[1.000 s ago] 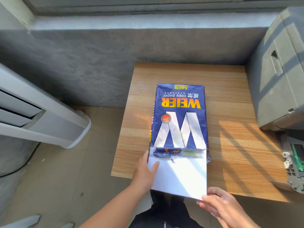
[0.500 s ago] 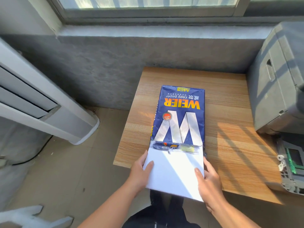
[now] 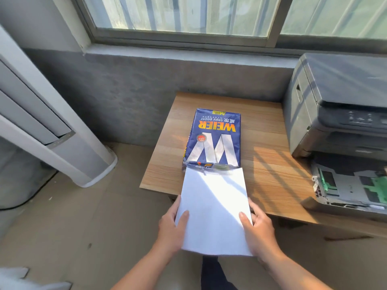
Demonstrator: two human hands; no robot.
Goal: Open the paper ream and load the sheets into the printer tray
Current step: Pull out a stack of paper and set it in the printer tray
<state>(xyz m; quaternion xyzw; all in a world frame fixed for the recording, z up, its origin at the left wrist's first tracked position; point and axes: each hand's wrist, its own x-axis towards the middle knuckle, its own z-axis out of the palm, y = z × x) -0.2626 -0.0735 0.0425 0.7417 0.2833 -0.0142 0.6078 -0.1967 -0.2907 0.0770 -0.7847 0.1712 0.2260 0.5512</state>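
At the far left a tall white appliance (image 3: 41,130) leans across the view, its top cut off by the picture's edge. The left hand (image 3: 170,229) grips the left edge of a stack of white sheets (image 3: 213,208), thumb lying on top, the other fingers hidden underneath. The stack juts out past the near edge of the wooden table (image 3: 270,174); its far end sits at the torn mouth of the blue paper ream (image 3: 213,139), which lies flat near the middle of the table with its print upside down to the viewer. Whether the sheets are fully clear of the wrapper cannot be told. The right hand (image 3: 259,229) clasps the stack's right edge the same way, thumb on top. At the right edge of the table stands a grey printer (image 3: 335,105), cut off by the frame, with its open tray (image 3: 347,187) below, green guides showing, only partly in view.
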